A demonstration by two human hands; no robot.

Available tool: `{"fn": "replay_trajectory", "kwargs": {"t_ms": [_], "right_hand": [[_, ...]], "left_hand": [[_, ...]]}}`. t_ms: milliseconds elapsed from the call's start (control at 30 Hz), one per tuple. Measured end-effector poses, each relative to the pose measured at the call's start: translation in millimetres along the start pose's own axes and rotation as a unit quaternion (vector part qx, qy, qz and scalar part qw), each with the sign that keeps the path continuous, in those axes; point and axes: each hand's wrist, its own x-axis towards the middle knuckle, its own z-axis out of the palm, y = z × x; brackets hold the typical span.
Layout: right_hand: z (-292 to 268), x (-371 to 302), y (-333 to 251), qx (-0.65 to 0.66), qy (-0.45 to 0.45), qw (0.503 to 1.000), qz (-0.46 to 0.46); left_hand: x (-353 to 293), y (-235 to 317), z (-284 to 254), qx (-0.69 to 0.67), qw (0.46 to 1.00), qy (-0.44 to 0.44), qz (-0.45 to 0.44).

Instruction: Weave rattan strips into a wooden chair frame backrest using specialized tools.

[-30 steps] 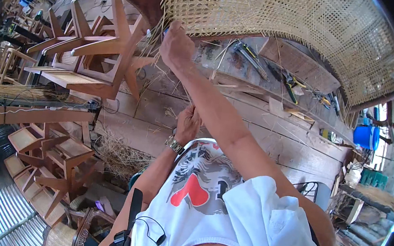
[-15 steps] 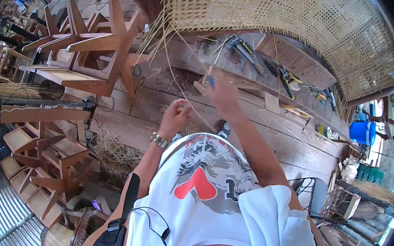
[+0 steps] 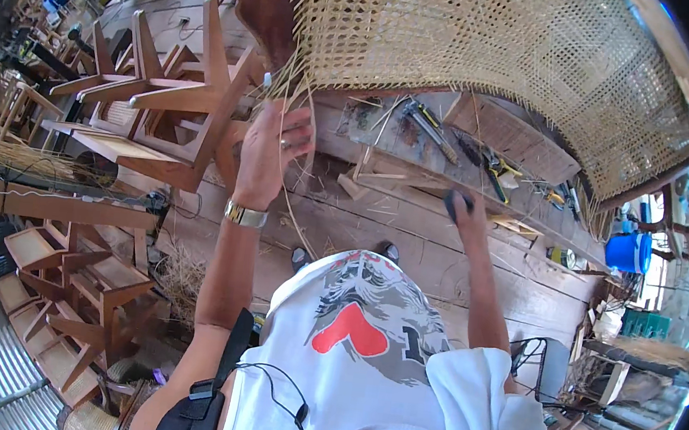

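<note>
left hand (image 3: 276, 148) stretches forward beside cane strands (image 3: 293, 80)

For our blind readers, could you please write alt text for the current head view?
A person's left-hand grip is by loose cane strands near the corner of a woven cane panel; the right-hand grip holds an unclear dark object. Tools lie on a bench, with wooden chairs to the left.

We see the woven cane panel (image 3: 499, 50) cut off by the top edge. We cannot tell what dark object (image 3: 454, 204) our right hand (image 3: 472, 217) holds.
</note>
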Motion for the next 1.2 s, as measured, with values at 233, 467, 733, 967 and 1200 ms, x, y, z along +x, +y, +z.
{"fn": "replay_trajectory", "kwargs": {"t_ms": [233, 467, 733, 967, 1200], "right_hand": [[87, 126, -300, 0.093, -0.054, 0.976, -0.189], [175, 145, -369, -0.145, 0.043, 0.953, -0.263], [135, 89, -250, -0.132, -0.031, 0.955, -0.262], [74, -142, 140, -0.293, -0.129, 0.947, 0.028], [-2, -366, 249, -0.272, -0.133, 0.859, 0.414]], "left_hand": [[-13, -35, 39, 0.502, 0.815, -0.04, 0.287], [-57, -83, 39, 0.519, 0.777, -0.148, 0.325], [-35, -27, -16, 0.522, 0.807, -0.08, 0.264], [88, 22, -11, 0.535, 0.705, 0.013, 0.466], [127, 6, 16, 0.486, 0.75, 0.069, 0.444]]}}
